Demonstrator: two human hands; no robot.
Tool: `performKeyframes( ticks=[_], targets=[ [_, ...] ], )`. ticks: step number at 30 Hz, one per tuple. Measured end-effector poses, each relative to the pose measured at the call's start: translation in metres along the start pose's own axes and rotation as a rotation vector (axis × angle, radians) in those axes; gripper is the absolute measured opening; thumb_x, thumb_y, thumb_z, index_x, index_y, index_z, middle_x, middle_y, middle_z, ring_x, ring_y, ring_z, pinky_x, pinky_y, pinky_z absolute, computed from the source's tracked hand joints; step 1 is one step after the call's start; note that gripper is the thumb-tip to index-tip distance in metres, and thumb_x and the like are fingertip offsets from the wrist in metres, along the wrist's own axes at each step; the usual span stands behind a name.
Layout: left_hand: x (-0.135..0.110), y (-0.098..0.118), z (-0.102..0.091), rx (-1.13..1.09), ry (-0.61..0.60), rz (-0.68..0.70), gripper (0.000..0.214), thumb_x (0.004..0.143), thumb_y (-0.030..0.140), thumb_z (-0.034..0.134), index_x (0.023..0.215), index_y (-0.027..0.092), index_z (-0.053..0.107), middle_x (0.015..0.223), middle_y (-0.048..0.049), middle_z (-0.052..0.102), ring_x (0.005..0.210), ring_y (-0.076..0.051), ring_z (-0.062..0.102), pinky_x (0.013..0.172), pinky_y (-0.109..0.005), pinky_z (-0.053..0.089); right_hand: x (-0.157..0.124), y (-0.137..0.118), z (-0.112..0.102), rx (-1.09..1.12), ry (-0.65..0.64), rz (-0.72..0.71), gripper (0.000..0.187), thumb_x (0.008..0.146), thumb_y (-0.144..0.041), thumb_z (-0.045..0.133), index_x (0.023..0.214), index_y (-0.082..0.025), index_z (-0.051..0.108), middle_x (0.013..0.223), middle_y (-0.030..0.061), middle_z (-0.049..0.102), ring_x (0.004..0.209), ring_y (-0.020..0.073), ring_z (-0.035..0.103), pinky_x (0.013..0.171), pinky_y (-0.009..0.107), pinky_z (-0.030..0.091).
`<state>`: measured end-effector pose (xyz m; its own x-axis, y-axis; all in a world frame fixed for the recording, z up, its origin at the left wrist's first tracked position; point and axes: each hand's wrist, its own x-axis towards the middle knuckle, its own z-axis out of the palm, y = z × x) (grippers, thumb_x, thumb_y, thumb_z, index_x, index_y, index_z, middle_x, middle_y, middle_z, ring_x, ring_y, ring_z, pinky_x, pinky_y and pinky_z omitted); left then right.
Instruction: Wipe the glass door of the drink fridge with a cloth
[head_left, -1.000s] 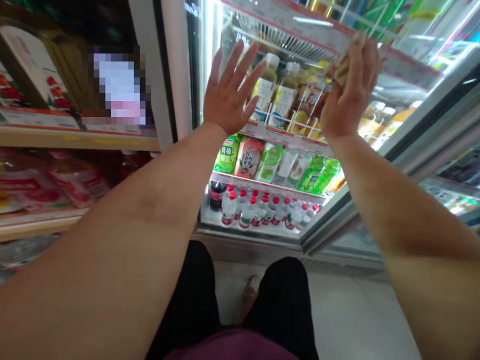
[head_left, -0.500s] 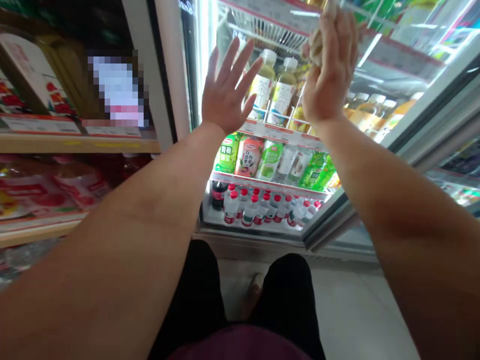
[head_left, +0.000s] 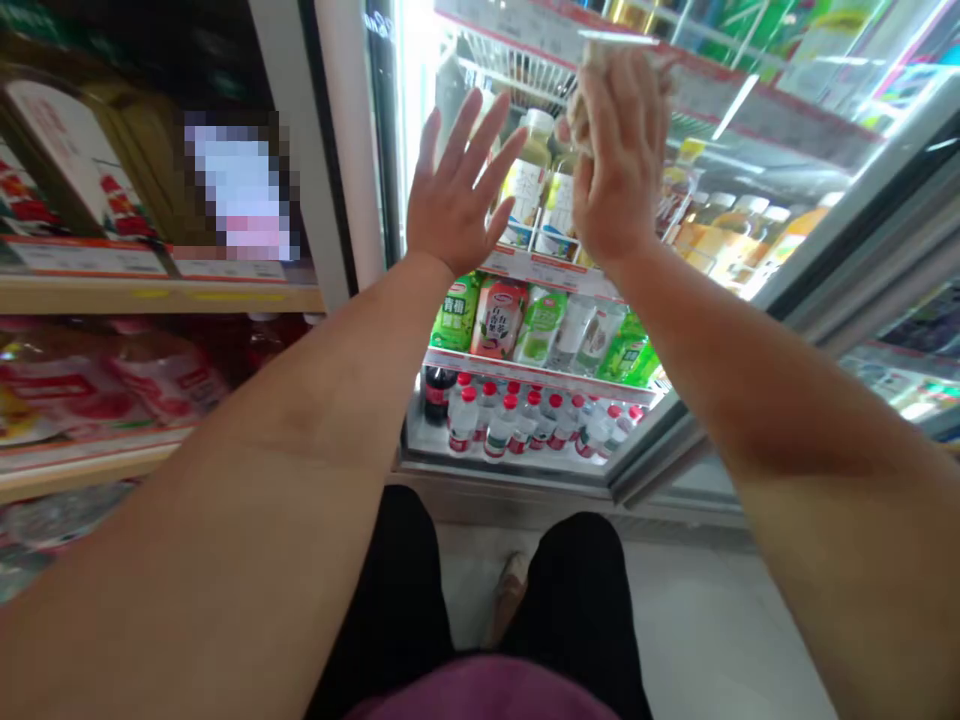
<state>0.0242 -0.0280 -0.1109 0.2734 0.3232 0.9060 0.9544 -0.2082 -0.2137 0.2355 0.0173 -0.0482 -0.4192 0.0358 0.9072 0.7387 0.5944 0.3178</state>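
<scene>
Fingers [head_left: 460,132] of the left hand [head_left: 450,210] fan wide against the glass door [head_left: 739,108], gripping nothing, while the right hand [head_left: 621,160], its fingers lightly bent, holds a beige cloth [head_left: 580,122] to the glass before white-capped bottles [head_left: 526,190].

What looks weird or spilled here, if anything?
The blocky, pale-blue-and-pink pixelated patch above the light-brown shelf edge on the left looks odd because it hides whatever is behind. The crumpled beige cloth in the bare right hand looks ordinary, and I see no spill.
</scene>
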Motion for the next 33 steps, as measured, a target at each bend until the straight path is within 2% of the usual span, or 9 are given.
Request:
performKeyframes(
  ticks=[3,6,9,11,15,22,26,28,33],
  targets=[
    [0.000,0.000,0.001,0.021,0.009,0.008,0.063,0.103,0.043,0.034,0.163,0.028,0.024,0.168,0.0066,0.006,0.156,-0.021,-0.001,0.130,-0.048,-0.005,-0.016,-0.001,-0.001,0.021,-0.104,-0.102,0.050,0.103,-0.029,0.035,0.152,-0.023,0.041,0.162,0.0002,0.038,0.155,0.0175,0.021,0.131,0.041,0.015],
    [0.001,0.000,0.002,0.017,0.032,0.029,0.063,0.103,0.042,0.035,0.162,0.023,0.026,0.168,0.0030,0.009,0.156,-0.024,0.003,0.130,-0.054,-0.002,-0.014,0.004,-0.004,0.006,-0.045,0.014,0.050,0.103,-0.026,0.033,0.152,-0.021,0.043,0.161,0.0014,0.039,0.154,0.0187,0.025,0.130,0.044,0.017],
    [0.002,-0.001,0.002,-0.048,0.026,-0.010,0.063,0.100,0.045,0.037,0.161,0.033,0.026,0.167,0.0125,0.010,0.157,-0.022,0.002,0.131,-0.051,-0.003,-0.014,0.004,-0.002,-0.043,0.037,0.131,0.050,0.104,-0.026,0.031,0.151,-0.019,0.044,0.161,0.0030,0.040,0.153,0.0179,0.025,0.131,0.043,0.015],
    [0.002,0.000,0.001,-0.075,0.005,-0.037,0.063,0.100,0.047,0.037,0.161,0.037,0.025,0.166,0.0172,0.008,0.156,-0.019,0.000,0.131,-0.046,-0.006,-0.019,0.001,-0.002,-0.042,-0.023,0.089,0.050,0.104,-0.027,0.031,0.152,-0.022,0.043,0.163,0.0010,0.037,0.155,0.0163,0.021,0.131,0.043,0.012],
    [0.002,0.001,0.000,-0.020,-0.021,-0.029,0.063,0.102,0.046,0.034,0.162,0.029,0.024,0.168,0.0098,0.005,0.156,-0.020,-0.002,0.131,-0.047,-0.007,-0.012,0.003,-0.010,0.018,-0.130,-0.049,0.050,0.105,-0.029,0.032,0.154,-0.023,0.041,0.163,-0.0005,0.036,0.155,0.0165,0.021,0.131,0.043,0.014],
    [0.001,0.000,0.002,0.025,0.004,0.005,0.062,0.103,0.043,0.034,0.162,0.026,0.024,0.169,0.0066,0.004,0.157,-0.022,-0.001,0.130,-0.054,-0.002,0.046,0.019,-0.014,-0.077,0.016,0.367,0.053,0.103,-0.018,0.039,0.154,-0.005,0.037,0.167,0.0083,0.027,0.156,0.0235,0.018,0.130,0.045,0.015],
    [0.000,-0.001,0.003,-0.069,0.002,-0.009,0.062,0.103,0.047,0.031,0.162,0.030,0.023,0.167,0.0124,0.002,0.157,-0.022,-0.002,0.130,-0.052,-0.006,0.027,-0.003,-0.006,-0.083,0.033,0.026,0.048,0.109,-0.028,0.030,0.156,-0.015,0.036,0.163,0.0050,0.037,0.154,0.0207,0.026,0.129,0.043,0.018],
    [0.001,-0.001,0.003,-0.080,0.010,-0.003,0.063,0.103,0.047,0.032,0.162,0.028,0.024,0.167,0.0115,0.003,0.157,-0.024,0.000,0.130,-0.054,-0.006,0.028,-0.011,-0.006,-0.056,-0.027,-0.035,0.048,0.110,-0.032,0.029,0.156,-0.019,0.035,0.164,0.0024,0.036,0.153,0.0192,0.027,0.128,0.041,0.021],
    [0.003,0.000,0.001,-0.064,-0.017,-0.019,0.063,0.102,0.045,0.034,0.161,0.027,0.025,0.167,0.0099,0.005,0.157,-0.025,0.001,0.129,-0.056,-0.005,0.058,-0.016,0.001,-0.075,-0.009,0.239,0.048,0.109,-0.028,0.037,0.155,-0.013,0.037,0.153,0.0004,0.051,0.148,0.0197,0.036,0.129,0.038,0.016]
  ],
)
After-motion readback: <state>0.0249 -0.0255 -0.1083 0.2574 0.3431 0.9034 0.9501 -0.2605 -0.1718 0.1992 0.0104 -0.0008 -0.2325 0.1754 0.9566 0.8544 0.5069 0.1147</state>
